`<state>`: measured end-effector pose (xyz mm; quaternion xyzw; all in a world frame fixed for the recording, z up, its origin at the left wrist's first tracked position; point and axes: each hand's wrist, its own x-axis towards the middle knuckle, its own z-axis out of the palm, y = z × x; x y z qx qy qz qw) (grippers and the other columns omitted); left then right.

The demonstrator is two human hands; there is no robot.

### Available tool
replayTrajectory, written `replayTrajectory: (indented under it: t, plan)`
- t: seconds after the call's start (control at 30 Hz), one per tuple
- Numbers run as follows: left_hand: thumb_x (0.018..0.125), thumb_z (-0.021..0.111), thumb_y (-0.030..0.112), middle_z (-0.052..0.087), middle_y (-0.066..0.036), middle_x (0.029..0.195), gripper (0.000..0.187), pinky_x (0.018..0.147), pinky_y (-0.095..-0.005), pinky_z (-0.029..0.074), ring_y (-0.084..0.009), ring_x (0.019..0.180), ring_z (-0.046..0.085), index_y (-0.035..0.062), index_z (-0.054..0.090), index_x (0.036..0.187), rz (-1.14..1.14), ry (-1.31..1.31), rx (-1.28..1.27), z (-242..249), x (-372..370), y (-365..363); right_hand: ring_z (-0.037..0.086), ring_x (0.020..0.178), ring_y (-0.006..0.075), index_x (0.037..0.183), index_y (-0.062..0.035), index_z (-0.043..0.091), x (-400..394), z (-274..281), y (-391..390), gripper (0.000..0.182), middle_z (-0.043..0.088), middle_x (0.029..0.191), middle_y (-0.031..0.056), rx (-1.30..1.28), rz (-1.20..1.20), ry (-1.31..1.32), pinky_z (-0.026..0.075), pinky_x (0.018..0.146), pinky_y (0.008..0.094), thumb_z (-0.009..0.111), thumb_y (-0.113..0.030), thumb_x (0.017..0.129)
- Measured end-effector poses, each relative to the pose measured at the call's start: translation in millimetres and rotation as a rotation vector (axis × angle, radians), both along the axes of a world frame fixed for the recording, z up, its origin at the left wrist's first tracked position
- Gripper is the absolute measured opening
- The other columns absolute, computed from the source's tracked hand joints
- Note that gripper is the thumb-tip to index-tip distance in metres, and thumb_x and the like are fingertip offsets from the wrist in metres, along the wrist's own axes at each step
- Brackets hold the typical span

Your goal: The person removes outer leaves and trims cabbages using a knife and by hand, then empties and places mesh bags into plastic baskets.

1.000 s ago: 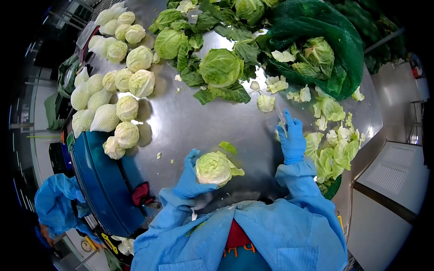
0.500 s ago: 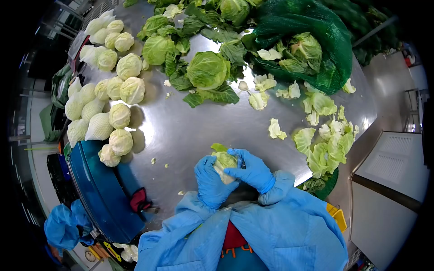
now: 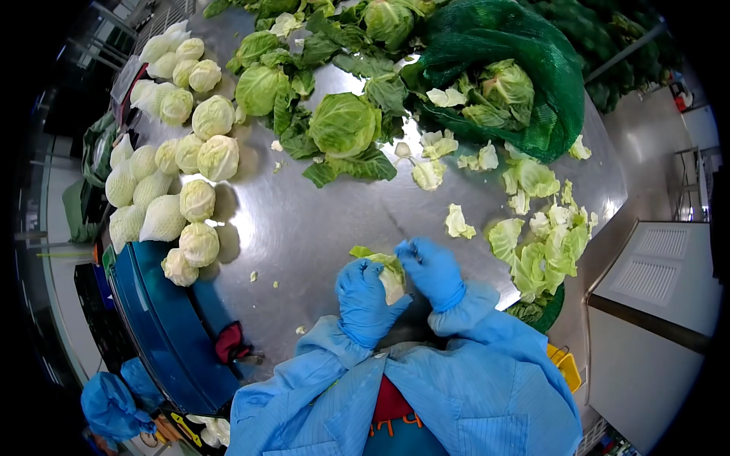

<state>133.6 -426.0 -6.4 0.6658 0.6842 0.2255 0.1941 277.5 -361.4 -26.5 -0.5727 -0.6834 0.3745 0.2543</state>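
My left hand [image 3: 366, 302], in a blue glove, is wrapped around a small pale cabbage [image 3: 395, 278] just in front of my body. A loose green leaf edge sticks up from the cabbage's far side, and the hand hides much of the head. Just right of the cabbage, my right hand [image 3: 431, 272], gloved too, is closed with its fingertips pinched together. What it pinches, if anything, is too small to make out. Beyond the hands, a larger green cabbage [image 3: 344, 125] rests on its spread outer leaves.
Trimmed cabbages [image 3: 199, 200], several in white foam nets [image 3: 162, 218], line the left side of the metal table [image 3: 319, 228]. A green mesh sack [image 3: 559, 106] with a cabbage lies at the back right. Loose leaves [image 3: 544, 254] pile up on the right, and a blue bin [image 3: 163, 327] stands front left.
My right hand has come off the cabbage and shifted slightly right and away from my body, its fingers now pinched. The left hand still holds the cabbage.
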Motion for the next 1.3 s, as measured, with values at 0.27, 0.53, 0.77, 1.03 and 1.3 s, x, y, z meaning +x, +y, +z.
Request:
replayTrajectory:
  t: [0.27,0.53,0.77,1.03,1.3]
  plan:
    - [0.06,0.082,0.035,0.056,-0.02,0.114,0.071,0.085,-0.0466,0.043,-0.0374,0.103,0.056,0.0005,0.055,0.116,-0.116,-0.026,-0.048,9.5,-8.2,13.9,0.058,0.089,0.0134,0.116,-0.008,0.066,28.5,-1.2,13.9,0.037,0.065,0.101,0.0015,-0.381,-0.024,0.46,0.048,0.079,0.0279,0.075,-0.025,0.084]
    - [0.062,0.082,0.037,0.048,-0.024,0.13,0.084,0.098,-0.0494,0.039,-0.0429,0.119,0.047,0.0027,0.05,0.132,-0.259,0.018,0.012,11.8,-30.2,9.4,0.058,0.079,0.0173,0.114,-0.0087,0.068,8.5,-58.6,15.6,0.029,0.063,0.088,0.0075,-0.279,-0.139,0.399,0.049,0.073,0.0315,0.069,-0.019,0.087]
    - [0.063,0.087,0.03,0.036,-0.021,0.143,0.094,0.11,-0.0447,0.032,-0.0357,0.133,0.036,0.0021,0.04,0.14,-0.201,-0.298,-0.233,-4.9,-90.7,-30.7,0.058,0.081,0.0206,0.139,-0.0144,0.047,51.7,-31.1,38.8,0.058,0.056,0.095,0.0088,0.179,-0.217,-0.168,0.049,0.071,0.0329,0.068,-0.014,0.085]
    - [0.064,0.09,0.017,0.04,-0.012,0.141,0.103,0.111,-0.0383,0.034,-0.0241,0.131,0.041,0.0025,0.028,0.145,-0.025,-1.207,-0.455,-21.0,-114.2,-31.4,0.048,0.079,0.0083,0.136,-0.0148,0.057,-25.6,-36.1,-2.3,0.061,0.055,0.093,-0.0016,-0.64,0.388,0.504,0.045,0.077,0.0243,0.08,-0.02,0.079]
    - [0.062,0.091,0.032,0.038,-0.018,0.141,0.103,0.109,-0.0371,0.036,-0.0248,0.132,0.039,0.0006,0.034,0.142,0.131,-0.941,-0.525,-26.9,-114.4,-32.1,0.065,0.078,0.0192,0.118,-0.0113,0.064,-49.0,-35.9,-8.9,0.037,0.067,0.092,0.0092,-0.348,0.397,0.455,0.053,0.076,0.0319,0.073,-0.025,0.085]
